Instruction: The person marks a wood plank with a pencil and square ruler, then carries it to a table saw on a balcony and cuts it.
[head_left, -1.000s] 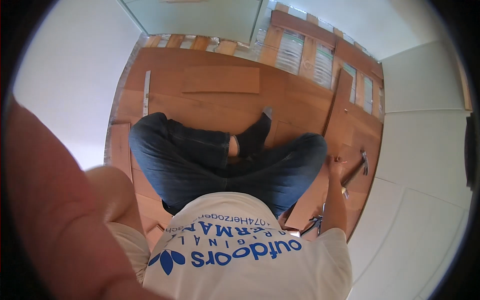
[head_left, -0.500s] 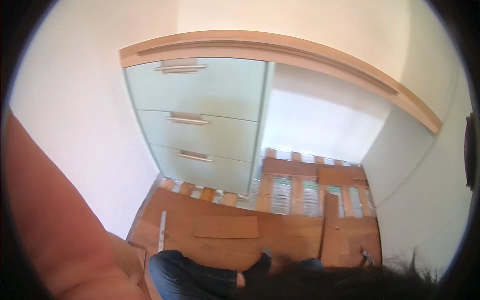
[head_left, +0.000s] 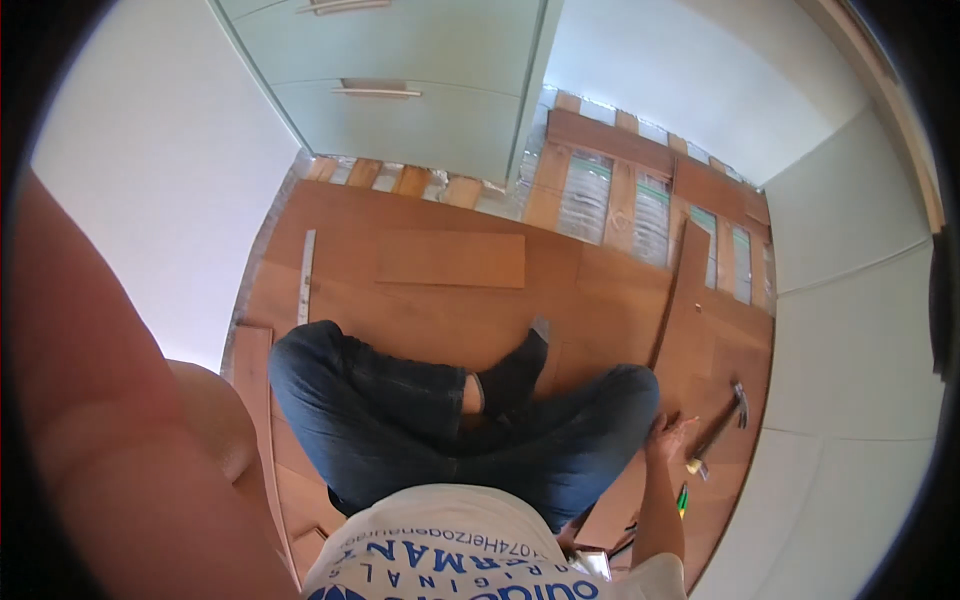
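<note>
My left hand is raised close to the camera and fills the left side as a large blur. What its fingers do or hold cannot be made out. My right hand rests low beside my right knee, fingers loosely apart, with nothing seen in it. A hammer lies just right of that hand on the brown floorboards. Nearer to me along my right forearm is a small green and yellow tool. Ahead of my crossed legs lies a loose, short board.
A metal ruler lies by my left knee. Long loose boards rest at left and right. Beyond the laid floor, wooden battens show with silvery sheeting between. A pale green drawer cabinet stands ahead, walls on both sides.
The view has tilted downward, bringing my legs, my right hand and the whole hammer into sight. My left hand stays near the camera at the left.
</note>
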